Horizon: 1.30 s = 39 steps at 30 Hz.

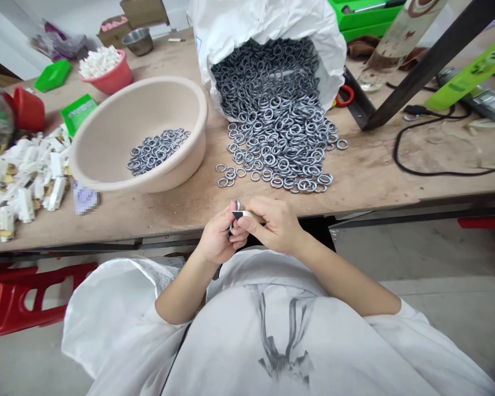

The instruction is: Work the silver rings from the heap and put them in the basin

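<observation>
Just over the table's front edge, my left hand [218,235] is closed around a metal ring [238,205], whose top shows between the fingers. My right hand [277,224] pinches a small blade [238,215] with a dark, slanted tip and a pale handle. The blade's tip lies against or right in front of the ring; I cannot tell if they touch. Beyond both hands, a heap of grey metal rings [282,146] spills from a white sack [268,22] lying on its side. To the left, a beige basin [103,137] has a smaller pile of rings [159,149] in it.
White plastic pieces [27,173] are piled on the left of the wooden table [181,212]. A pink bowl [117,77] of white parts stands behind the basin. A dark metal post [429,60] and a black cable [400,148] are at right. Red stools [25,308] stand below.
</observation>
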Each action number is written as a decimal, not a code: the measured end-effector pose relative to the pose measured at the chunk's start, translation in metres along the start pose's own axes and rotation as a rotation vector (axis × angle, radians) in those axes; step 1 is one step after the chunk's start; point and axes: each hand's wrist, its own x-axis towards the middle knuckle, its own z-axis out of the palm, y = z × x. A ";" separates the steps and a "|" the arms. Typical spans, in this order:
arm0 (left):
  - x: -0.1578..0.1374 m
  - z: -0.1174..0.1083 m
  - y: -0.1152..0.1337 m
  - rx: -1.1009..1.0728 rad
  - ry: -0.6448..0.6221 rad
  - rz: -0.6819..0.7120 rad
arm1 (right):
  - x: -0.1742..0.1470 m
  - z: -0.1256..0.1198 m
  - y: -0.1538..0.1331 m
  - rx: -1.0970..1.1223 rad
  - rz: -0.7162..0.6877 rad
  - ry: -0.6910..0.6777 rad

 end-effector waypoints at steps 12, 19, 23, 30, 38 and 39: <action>-0.005 -0.008 0.002 0.093 -0.265 -0.007 | 0.010 0.007 0.021 0.148 0.176 0.006; -0.007 -0.017 0.009 0.143 -0.204 0.061 | 0.051 -0.003 0.043 -0.358 0.385 0.016; -0.004 -0.023 0.015 0.149 -0.107 0.071 | 0.075 0.000 0.043 -0.670 0.390 -0.189; 0.002 -0.025 0.023 0.109 0.059 0.102 | 0.074 0.004 0.042 -0.834 0.446 -0.311; 0.021 -0.031 0.018 0.846 0.261 0.489 | 0.038 -0.004 0.026 -0.788 0.430 -0.328; 0.024 -0.030 0.017 1.082 0.280 0.567 | 0.036 -0.006 0.025 -0.762 0.423 -0.315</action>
